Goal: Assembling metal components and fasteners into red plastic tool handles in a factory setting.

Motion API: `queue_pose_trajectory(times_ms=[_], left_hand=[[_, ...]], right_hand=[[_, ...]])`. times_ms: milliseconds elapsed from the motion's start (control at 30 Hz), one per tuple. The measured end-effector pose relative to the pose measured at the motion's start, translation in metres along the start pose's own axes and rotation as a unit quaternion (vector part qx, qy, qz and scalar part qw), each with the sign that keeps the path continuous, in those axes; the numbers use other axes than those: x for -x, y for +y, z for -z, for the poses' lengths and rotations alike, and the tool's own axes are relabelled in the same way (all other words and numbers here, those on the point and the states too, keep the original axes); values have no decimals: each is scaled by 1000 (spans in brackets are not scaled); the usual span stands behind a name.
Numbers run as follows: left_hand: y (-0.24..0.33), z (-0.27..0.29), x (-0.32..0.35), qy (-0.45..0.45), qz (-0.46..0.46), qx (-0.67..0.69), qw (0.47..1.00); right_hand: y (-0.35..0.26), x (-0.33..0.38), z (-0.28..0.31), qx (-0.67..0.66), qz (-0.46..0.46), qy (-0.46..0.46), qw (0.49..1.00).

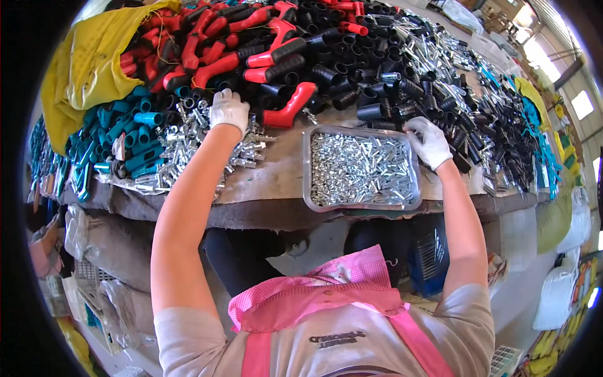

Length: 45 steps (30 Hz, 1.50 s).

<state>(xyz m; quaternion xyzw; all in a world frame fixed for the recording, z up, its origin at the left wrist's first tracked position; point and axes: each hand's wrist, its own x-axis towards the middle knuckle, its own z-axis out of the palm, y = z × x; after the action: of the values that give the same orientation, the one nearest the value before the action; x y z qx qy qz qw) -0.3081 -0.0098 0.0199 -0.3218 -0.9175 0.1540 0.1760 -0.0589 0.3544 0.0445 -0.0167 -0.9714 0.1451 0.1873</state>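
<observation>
My left hand [230, 113], in a white glove, rests at the far edge of a heap of silver metal fittings [182, 141], beside red and black handles. Its fingers reach forward, slightly apart, and I see nothing held in them. My right hand [431, 144], also gloved, is at the far right corner of a clear plastic tray [308, 169]. Its fingers are curled together near black ribbed tubes; what they hold, if anything, is hidden. Small silver pins and screws [358, 166] fill the tray. A red handle [291, 105] lies between my hands, just beyond the tray.
Red and black handles [204, 38] and black tubes [345, 69] are heaped at the back. Teal tubes [129, 135] and a yellow sack [88, 69] lie left. Loose metal rods [440, 47] spread right. Below the cloth-covered table edge [251, 215] stands a blue crate [429, 257].
</observation>
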Motion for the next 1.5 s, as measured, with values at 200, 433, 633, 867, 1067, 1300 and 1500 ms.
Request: queue_pose_trajectory(times_ms=[200,433,633,867,1067,1300,1500], left_hand=[[12,10,0,9,14,34,999],[-11,15,-15,-117,-80,54,988],[-35,18,0,-108,-108,66,986],[-37,57,-3,297,-178,112,931],[86,137,9,243,-244,339,875],[130,128,35,248,-52,497,830],[129,72,103,293,65,517,802]], right_hand=[[-55,1,-5,-66,49,-33,996],[-93,5,-4,-96,80,-39,991],[-79,21,-22,-16,62,-59,996],[-84,22,-3,-149,70,58,985],[-136,-13,-5,74,163,112,978],[-53,-20,32,49,-165,36,984],[190,-31,67,90,-378,128,912]])
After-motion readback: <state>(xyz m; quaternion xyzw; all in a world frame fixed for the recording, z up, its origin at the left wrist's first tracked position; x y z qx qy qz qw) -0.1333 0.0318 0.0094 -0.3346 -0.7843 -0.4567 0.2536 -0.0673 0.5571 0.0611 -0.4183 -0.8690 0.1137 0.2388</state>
